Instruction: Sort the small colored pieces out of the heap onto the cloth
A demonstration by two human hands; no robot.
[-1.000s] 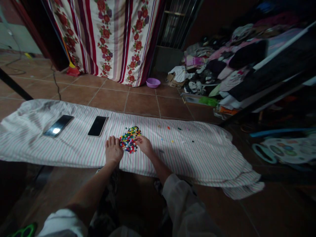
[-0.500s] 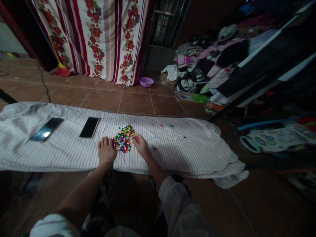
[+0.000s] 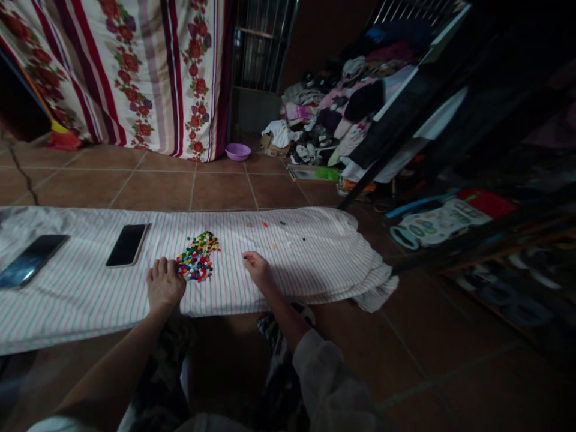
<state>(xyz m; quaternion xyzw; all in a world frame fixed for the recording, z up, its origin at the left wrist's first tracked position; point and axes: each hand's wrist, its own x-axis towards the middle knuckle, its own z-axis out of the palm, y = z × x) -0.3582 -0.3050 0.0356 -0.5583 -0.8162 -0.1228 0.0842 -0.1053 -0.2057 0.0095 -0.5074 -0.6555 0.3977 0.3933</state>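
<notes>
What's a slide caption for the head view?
Left hand at the edge of a multicolored pile of small pieces, right hand pinching a dark piece over striped cloth.

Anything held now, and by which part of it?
Yes: a small dark piece, pinched in the right hand; too small to tell by which part. Left hand: palm down beside the multicoloured pile, no held item visible.

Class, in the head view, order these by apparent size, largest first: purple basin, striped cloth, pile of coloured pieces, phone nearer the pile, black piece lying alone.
1. Striped cloth
2. Phone and pile of coloured pieces: too alike to rank
3. Purple basin
4. Black piece
</notes>
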